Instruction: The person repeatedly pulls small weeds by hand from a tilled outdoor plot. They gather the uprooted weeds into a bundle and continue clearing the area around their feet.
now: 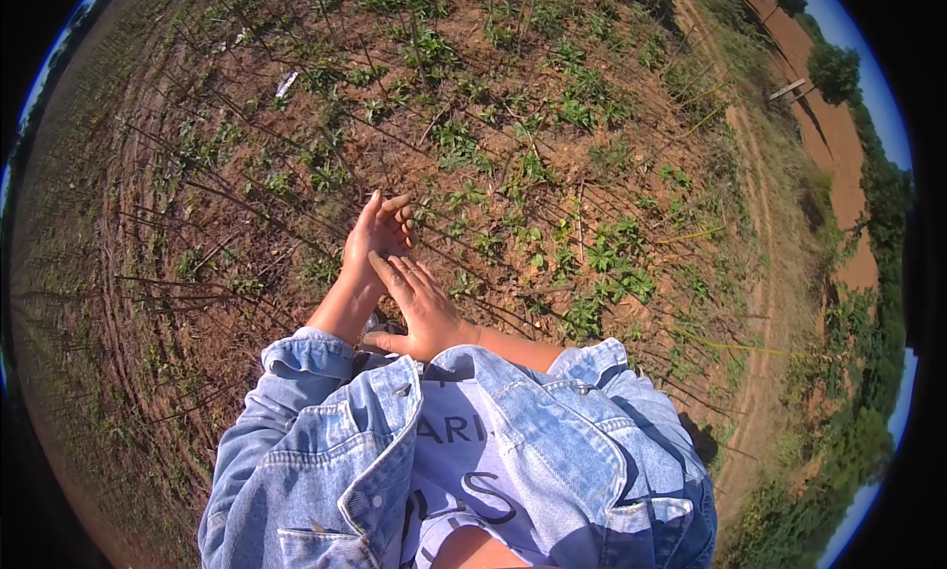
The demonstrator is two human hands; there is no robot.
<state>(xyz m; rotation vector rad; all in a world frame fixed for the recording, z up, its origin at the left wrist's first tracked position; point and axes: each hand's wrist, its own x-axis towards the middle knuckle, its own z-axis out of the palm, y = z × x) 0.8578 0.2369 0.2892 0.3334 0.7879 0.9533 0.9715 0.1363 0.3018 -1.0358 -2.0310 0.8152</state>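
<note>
My left hand [379, 230] is raised in front of my chest, palm turned inward and fingers loosely curved, with nothing in it. Flat against the base of that palm lie the fingertips of my right hand [423, 303], whose thumb sticks out apart towards my body. Brown soil marks the fingers of both hands. Below them, a small dark and shiny shape is partly hidden behind my wrists; I cannot tell what it is. The rolled cuffs of a faded denim jacket [296, 436] end at my forearms, over a pale T-shirt [473, 451] that bears writing.
Reddish-brown soil carries green leafy weeds [618, 258] and many thin dark upright stalks [418, 47]. A white scrap [286, 84] lies at the upper left. Along the right runs a dirt track [762, 273], with a bare earth field [836, 147] and trees [834, 70] beyond.
</note>
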